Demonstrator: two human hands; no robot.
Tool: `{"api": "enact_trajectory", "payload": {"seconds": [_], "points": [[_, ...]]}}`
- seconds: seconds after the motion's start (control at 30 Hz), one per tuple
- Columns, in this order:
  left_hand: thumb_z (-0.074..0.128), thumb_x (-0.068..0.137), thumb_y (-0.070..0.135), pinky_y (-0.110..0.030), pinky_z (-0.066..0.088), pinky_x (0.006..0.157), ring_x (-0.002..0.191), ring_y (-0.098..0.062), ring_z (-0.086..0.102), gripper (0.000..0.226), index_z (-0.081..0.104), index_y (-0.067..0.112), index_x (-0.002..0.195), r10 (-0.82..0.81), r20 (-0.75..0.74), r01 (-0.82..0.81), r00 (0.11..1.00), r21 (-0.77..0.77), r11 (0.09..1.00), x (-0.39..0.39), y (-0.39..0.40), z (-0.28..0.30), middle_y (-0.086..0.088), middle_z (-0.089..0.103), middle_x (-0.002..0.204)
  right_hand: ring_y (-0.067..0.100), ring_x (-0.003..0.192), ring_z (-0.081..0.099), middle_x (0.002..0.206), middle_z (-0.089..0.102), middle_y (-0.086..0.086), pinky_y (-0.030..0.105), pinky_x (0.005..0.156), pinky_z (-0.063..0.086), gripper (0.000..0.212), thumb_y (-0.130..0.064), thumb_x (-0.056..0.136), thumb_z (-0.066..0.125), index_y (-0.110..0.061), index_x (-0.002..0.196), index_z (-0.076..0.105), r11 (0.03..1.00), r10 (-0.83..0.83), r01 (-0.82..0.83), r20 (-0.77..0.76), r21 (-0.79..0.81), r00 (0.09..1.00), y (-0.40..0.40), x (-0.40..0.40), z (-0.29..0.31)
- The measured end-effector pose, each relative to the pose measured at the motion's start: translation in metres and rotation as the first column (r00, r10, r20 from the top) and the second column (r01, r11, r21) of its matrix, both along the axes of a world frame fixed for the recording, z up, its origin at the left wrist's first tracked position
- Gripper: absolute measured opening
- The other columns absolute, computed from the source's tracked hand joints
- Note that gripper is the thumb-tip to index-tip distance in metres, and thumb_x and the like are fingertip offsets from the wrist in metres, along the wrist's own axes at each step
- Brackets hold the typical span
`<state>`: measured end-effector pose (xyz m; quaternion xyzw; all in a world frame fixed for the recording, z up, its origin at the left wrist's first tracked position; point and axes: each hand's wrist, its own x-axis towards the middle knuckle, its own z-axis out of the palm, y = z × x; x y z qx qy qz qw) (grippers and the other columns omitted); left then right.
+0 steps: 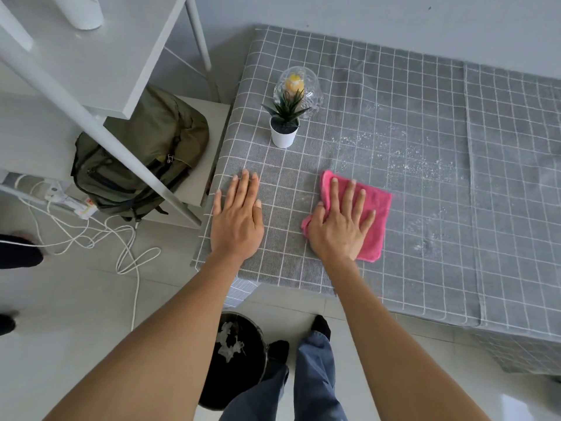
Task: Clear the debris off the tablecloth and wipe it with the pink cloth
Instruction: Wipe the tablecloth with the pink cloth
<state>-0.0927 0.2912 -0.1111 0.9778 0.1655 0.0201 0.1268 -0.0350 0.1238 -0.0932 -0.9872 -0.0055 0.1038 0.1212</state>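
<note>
While both hands lie flat, left hand on tablecloth, right hand pressing pink cloth

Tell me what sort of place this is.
Probably a lived-in room at home, perhaps a small flat or dorm: a table under a grey checked tablecloth with a potted plant, a backpack on a low white shelf, and a black bin on the tiled floor.

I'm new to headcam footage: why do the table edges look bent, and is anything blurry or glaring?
Head view: wide-angle lens bows the grey checked tablecloth edges and stretches the forearms; soft, even light; glare only on the clear glass dome; both hands and the pink cloth look sharp.
</note>
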Motion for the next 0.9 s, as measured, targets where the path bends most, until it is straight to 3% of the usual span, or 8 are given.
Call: {"api": "enact_trajectory", "payload": {"seconds": [0.13,0.23,0.33,0.47,0.63,0.9], "points": [[0.008,0.097,0.034,-0.041,0.002,0.119,0.147,-0.011,0.000,0.056,0.006,0.023,0.153,-0.006,-0.010,0.006,1.000,0.006,1.000,0.000,0.000,0.001,0.005,0.003,0.160,0.021,0.146,-0.020,0.159,-0.019,-0.003,0.050,0.116,-0.016,0.058,-0.044,0.099,0.014,-0.037,0.150,-0.012,0.967,0.251,-0.252,0.016,0.035,0.968,0.033,-0.026,0.001],[0.008,0.097,0.034,-0.041,0.002,0.119,0.147,-0.011,0.000,0.056,0.005,0.023,0.153,-0.010,-0.011,0.010,1.000,0.013,1.000,-0.001,0.000,0.001,0.005,0.003,0.160,0.018,0.147,-0.016,0.160,-0.013,-0.006,0.047,0.116,-0.016,0.057,-0.042,0.099,0.019,-0.039,0.151,-0.006,0.950,0.305,-0.306,0.022,0.061,0.952,0.030,-0.027,0.001],[0.010,0.098,0.032,-0.041,0.002,0.120,0.147,-0.011,0.001,0.055,0.005,0.023,0.152,-0.008,-0.012,0.008,1.000,0.000,1.000,-0.001,0.000,0.002,0.005,0.004,0.160,0.018,0.147,-0.016,0.160,-0.014,-0.006,0.047,0.117,-0.015,0.057,-0.042,0.099,0.016,-0.039,0.150,-0.009,0.963,0.268,-0.269,0.033,0.031,0.963,0.005,-0.015,-0.001],[0.011,0.100,0.031,-0.041,0.000,0.120,0.147,-0.011,-0.002,0.054,0.001,0.024,0.152,-0.008,-0.017,0.008,1.000,-0.011,1.000,0.000,0.001,0.001,0.006,0.000,0.160,0.016,0.146,-0.017,0.160,-0.014,-0.005,0.047,0.117,-0.014,0.058,-0.040,0.099,0.017,-0.036,0.150,-0.009,0.996,0.092,-0.092,0.008,0.015,0.996,-0.021,-0.004,-0.001],[0.012,0.100,0.031,-0.041,-0.001,0.119,0.147,-0.011,-0.003,0.054,0.001,0.024,0.152,0.004,-0.010,-0.004,1.000,-0.020,1.000,0.000,0.001,0.000,0.006,-0.001,0.160,0.017,0.147,-0.016,0.160,-0.014,-0.006,0.050,0.116,-0.016,0.058,-0.039,0.099,0.022,-0.037,0.151,-0.004,0.996,-0.061,0.061,0.001,0.070,0.998,-0.002,-0.009,-0.001],[0.018,0.102,0.028,-0.041,-0.001,0.120,0.147,-0.011,-0.002,0.053,0.004,0.023,0.152,0.009,-0.006,-0.009,1.000,-0.030,1.000,0.000,0.000,0.001,0.006,0.001,0.160,0.018,0.147,-0.016,0.160,-0.013,-0.006,0.048,0.116,-0.017,0.057,-0.040,0.100,0.020,-0.039,0.151,-0.006,0.968,0.242,-0.243,0.011,0.061,0.970,0.027,-0.030,0.002]]}}
